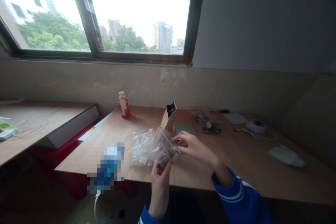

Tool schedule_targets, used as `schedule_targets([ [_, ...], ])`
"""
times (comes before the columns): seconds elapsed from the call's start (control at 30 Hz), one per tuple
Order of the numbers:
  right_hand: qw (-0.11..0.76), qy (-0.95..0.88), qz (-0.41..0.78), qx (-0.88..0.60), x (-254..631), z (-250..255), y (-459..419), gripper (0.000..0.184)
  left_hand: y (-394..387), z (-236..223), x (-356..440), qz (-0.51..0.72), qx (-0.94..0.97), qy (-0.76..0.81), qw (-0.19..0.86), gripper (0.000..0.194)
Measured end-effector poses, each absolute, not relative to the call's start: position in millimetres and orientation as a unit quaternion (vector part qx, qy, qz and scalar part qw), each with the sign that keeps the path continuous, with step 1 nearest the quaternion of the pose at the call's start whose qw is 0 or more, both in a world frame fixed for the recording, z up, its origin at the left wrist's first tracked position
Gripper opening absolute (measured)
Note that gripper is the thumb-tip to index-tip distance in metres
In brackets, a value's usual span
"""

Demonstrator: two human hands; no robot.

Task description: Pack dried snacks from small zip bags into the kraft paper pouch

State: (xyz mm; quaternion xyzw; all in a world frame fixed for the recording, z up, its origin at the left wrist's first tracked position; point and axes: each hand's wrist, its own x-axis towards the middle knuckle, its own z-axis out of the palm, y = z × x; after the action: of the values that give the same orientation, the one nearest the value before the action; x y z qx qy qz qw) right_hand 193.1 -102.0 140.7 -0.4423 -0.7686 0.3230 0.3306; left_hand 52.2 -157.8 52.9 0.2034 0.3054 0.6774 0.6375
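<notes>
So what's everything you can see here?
desk: one, light wood, below
small bottle: one, red, at back
blurred bottle: one, blue, front edge
paper bag: one, brown, behind hands
clear zip bags: two, desk and hands
flat device: one, grey, behind right hand
brown-filled bag: one, clear, far side
round gadget: one, white, back right
cloth: one, white, right side
window: one, dark frame, top
left hand: one, under held bag
right hand: one, on held bag
sleeves: two, blue, on arms

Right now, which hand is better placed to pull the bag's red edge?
Probably the right hand: its fingers already reach the red-edged top of the plastic zip bag, while the left hand sits lower, below the bag.
</notes>
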Motion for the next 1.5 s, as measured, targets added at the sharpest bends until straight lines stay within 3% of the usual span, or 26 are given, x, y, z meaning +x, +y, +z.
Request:
schedule_targets([
  [0.2, 0.355, -0.703, 0.403, -0.467, 194, 136, -99, 0.031, -159, 55, 52, 0.682, 0.192, 0.308, 0.635, 0.043],
  [0.37, 0.366, -0.659, 0.478, -0.450, 197, 137, -101, 0.028, -158, 51, 50, 0.684, 0.199, 0.311, 0.629, 0.039],
  [0.6, 0.371, -0.712, 0.452, -0.389, 208, 155, -102, 0.023, -157, 49, 48, 0.682, 0.185, 0.311, 0.636, 0.025],
  [0.8, 0.327, -0.724, 0.499, -0.345, 197, 153, -106, 0.027, -162, 56, 48, 0.663, 0.260, 0.320, 0.625, 0.036],
  [1.03, 0.320, -0.753, 0.434, -0.377, 187, 150, -113, 0.032, -164, 58, 50, 0.663, 0.244, 0.313, 0.634, 0.041],
  [1.17, 0.365, -0.738, 0.417, -0.386, 194, 152, -110, 0.023, -163, 58, 51, 0.663, 0.214, 0.307, 0.648, 0.044],
  [1.3, 0.468, -0.684, 0.425, -0.363, 204, 161, -90, 0.027, -161, 54, 48, 0.662, 0.177, 0.302, 0.663, 0.043],
  [1.5, 0.637, -0.632, 0.270, -0.349, 204, 192, -31, 0.032, -155, 44, 38, 0.669, 0.155, 0.290, 0.666, 0.043],
])
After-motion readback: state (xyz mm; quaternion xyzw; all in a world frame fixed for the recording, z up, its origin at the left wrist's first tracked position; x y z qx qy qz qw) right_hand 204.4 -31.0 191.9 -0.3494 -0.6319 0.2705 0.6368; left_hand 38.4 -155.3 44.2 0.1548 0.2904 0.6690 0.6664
